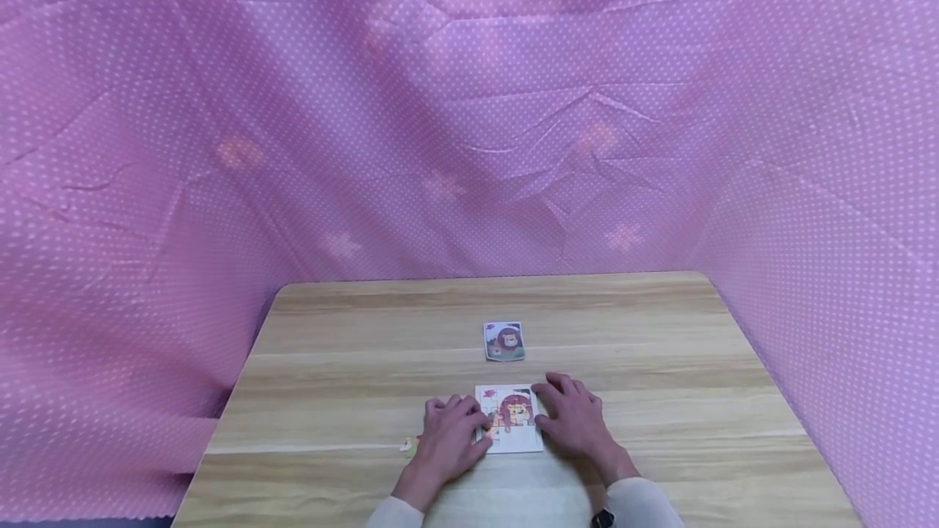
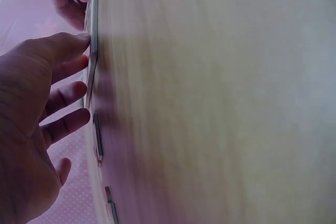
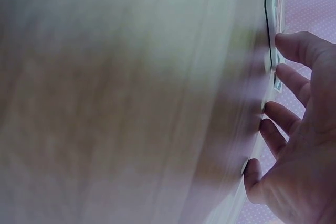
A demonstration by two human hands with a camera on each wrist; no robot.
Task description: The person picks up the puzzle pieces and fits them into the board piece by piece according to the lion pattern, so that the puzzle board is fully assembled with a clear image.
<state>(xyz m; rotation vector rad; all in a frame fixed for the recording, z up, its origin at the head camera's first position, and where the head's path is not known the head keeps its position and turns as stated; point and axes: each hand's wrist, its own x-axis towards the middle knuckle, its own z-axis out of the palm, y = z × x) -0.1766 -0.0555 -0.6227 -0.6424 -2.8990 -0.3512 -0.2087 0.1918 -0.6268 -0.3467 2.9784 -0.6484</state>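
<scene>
A jigsaw puzzle board (image 1: pixel 515 440) with a partly filled lion picture lies flat near the table's front. My left hand (image 1: pixel 451 437) lies along its left side, thumb and fingertips touching the board's edge and the pieces there. In the left wrist view, the left hand's (image 2: pixel 31 87) fingers are spread and only slightly bent. At the board's right edge my right hand (image 1: pixel 575 418) rests with thumb and index finger against it. Its other fingertips touch the table in the right wrist view, where the right hand (image 3: pixel 304 124) appears spread. My left fingers partly hide the board's left side.
Beyond the board lies a card (image 1: pixel 504 341) with a lion picture. A loose puzzle piece (image 1: pixel 408 446) sits left of my left hand; the left wrist view shows loose pieces (image 2: pixel 98 139) edge-on. Pink dotted cloth (image 1: pixel 469 145) surrounds the wooden table (image 1: pixel 330 365).
</scene>
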